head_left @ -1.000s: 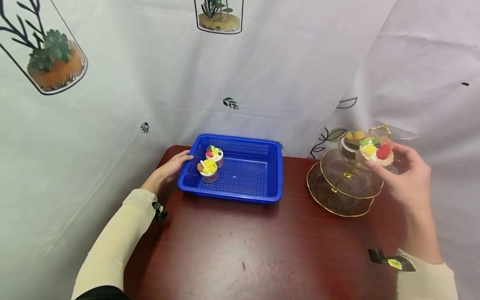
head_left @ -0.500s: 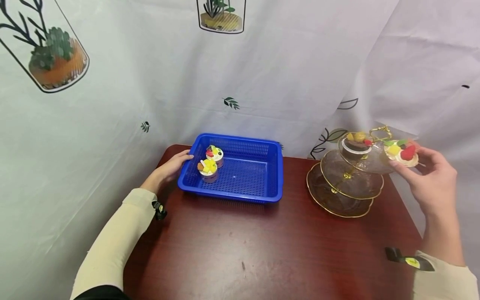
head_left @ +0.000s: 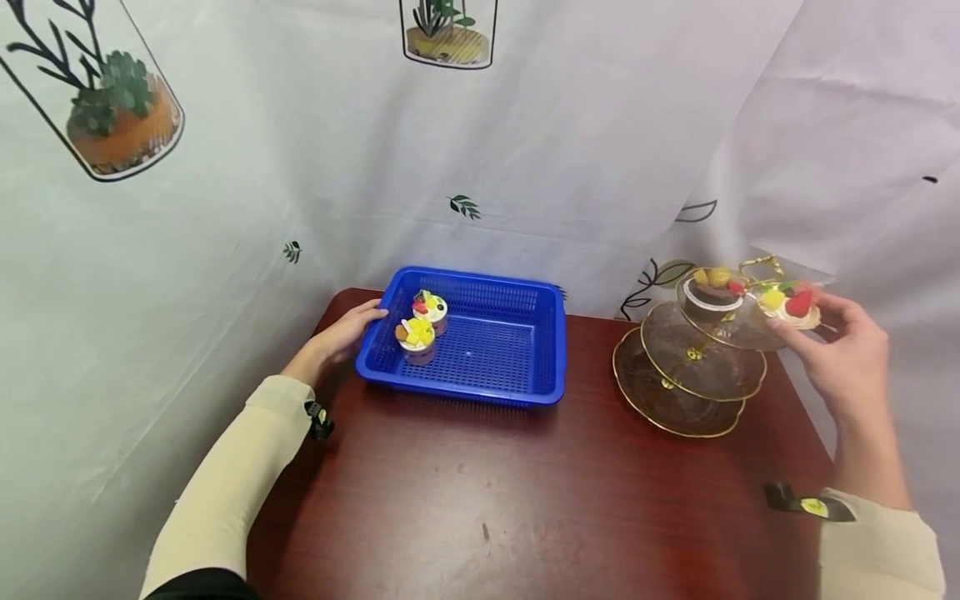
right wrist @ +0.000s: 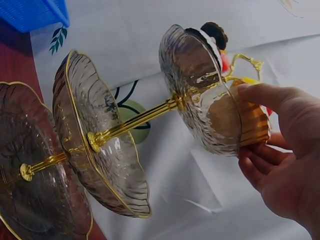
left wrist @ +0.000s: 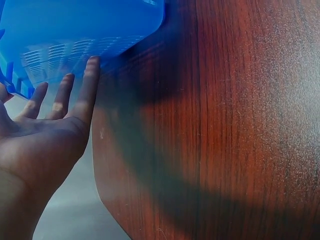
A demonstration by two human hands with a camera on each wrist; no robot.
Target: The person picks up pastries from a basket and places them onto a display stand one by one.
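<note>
My right hand (head_left: pixel 808 327) pinches a small fruit tart (head_left: pixel 787 303) with a strawberry on it, at the right edge of the top tier (head_left: pixel 731 329) of a three-tier glass stand. In the right wrist view the fingers (right wrist: pixel 265 95) curl round the tart's golden fluted cup (right wrist: pixel 254 125), which touches the top glass dish (right wrist: pixel 197 85). A dark dessert (head_left: pixel 712 287) sits on that same tier. My left hand (head_left: pixel 352 325) rests with straight fingers (left wrist: pixel 87 87) against the left wall of a blue basket (head_left: pixel 517 367). Two fruit-topped cakes (head_left: pixel 420 325) stand in the basket's far left corner.
The stand's middle tier (right wrist: pixel 100 145) and bottom tier (right wrist: pixel 35 200) hold nothing. The dark red table (head_left: pixel 487 492) ends close to the stand on the right. A white printed curtain (head_left: pixel 525 150) hangs behind and on both sides.
My right hand carried the tart out to the right of the stand, then back left and down to the top tier's right edge. The left hand has stayed at the basket.
</note>
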